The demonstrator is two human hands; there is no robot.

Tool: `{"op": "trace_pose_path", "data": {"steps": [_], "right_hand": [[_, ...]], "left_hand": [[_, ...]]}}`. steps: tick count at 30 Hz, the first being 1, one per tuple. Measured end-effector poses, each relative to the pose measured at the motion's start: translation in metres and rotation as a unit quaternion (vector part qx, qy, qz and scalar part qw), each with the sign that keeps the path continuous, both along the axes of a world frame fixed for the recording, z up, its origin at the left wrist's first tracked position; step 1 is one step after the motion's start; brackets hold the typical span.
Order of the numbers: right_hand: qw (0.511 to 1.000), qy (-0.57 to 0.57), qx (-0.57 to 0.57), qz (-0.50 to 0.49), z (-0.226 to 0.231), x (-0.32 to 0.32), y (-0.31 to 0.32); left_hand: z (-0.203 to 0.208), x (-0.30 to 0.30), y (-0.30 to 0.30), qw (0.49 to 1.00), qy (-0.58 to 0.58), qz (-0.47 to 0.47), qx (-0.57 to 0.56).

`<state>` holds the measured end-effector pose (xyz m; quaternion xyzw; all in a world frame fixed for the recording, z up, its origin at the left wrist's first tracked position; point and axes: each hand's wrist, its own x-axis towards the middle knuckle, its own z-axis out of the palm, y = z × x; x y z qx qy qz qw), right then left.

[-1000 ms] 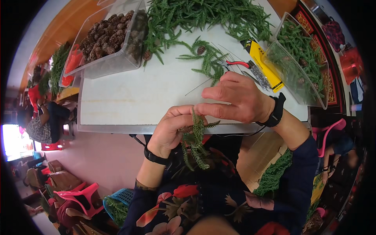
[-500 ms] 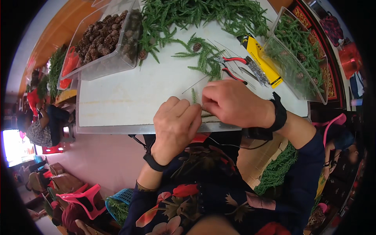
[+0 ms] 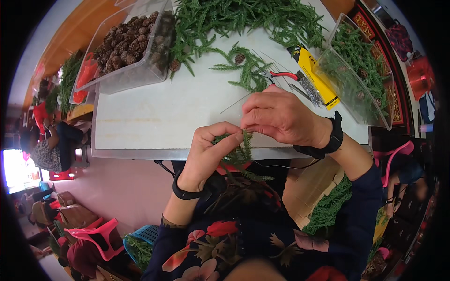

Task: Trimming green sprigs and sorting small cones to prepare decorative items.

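Observation:
Over the table's near edge, my left hand (image 3: 212, 151) grips an artificial pine sprig (image 3: 244, 151) between thumb and fingers. Its green needles hang down below the thumb. My right hand (image 3: 284, 118) is closed in a pinch at the sprig's upper end, its fingertips meeting those of my left hand; whatever they pinch is hidden. Just beyond my right hand lie red-handled pliers (image 3: 284, 74), partly covered by it. Another pine spray with a pine cone (image 3: 239, 59) rests farther back, and a thin wire (image 3: 234, 103) lies left of my right hand.
A clear bin of pine cones (image 3: 161, 70) stands at the back left. Green sprays (image 3: 243, 16) are heaped along the far side. To the right are a yellow package (image 3: 311, 70) and a clear bin of greenery (image 3: 344, 96). Other people sit nearby at left and right.
My left hand has rolled over from knuckles up to thumb up, and the pine sprig now hangs in view beneath it. My right hand has tilted and covers more of the pliers.

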<state>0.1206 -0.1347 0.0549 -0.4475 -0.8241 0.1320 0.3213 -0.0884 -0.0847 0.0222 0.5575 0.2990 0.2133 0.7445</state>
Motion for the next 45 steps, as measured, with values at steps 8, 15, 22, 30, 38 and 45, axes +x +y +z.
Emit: {"op": "trace_pose_path", "data": {"steps": [8, 15, 22, 30, 38, 45], "right_hand": [[1.000, -0.019, 0.012, 0.017, 0.005, 0.001, 0.001], [0.999, -0.022, -0.010, 0.042, 0.006, 0.003, 0.001], [0.973, -0.018, -0.224, -0.061, 0.010, -0.007, -0.005], [0.925, 0.125, -0.331, -0.138, 0.006, -0.019, -0.021], [0.821, 0.393, -0.378, -0.170, -0.023, -0.019, -0.029], [0.963, 0.009, -0.106, -0.247, -0.028, 0.031, -0.015]], "left_hand": [[-0.001, -0.002, 0.002, 0.995, -0.031, -0.016, -0.091], [0.001, 0.002, 0.000, 0.997, -0.024, -0.032, -0.067], [0.004, 0.012, -0.006, 0.846, 0.093, 0.026, 0.525], [-0.014, 0.009, -0.003, 0.938, 0.062, 0.112, 0.322], [-0.004, 0.002, -0.003, 0.989, -0.084, 0.025, -0.115], [-0.003, -0.001, 0.013, 0.994, -0.064, 0.078, -0.040]]}}
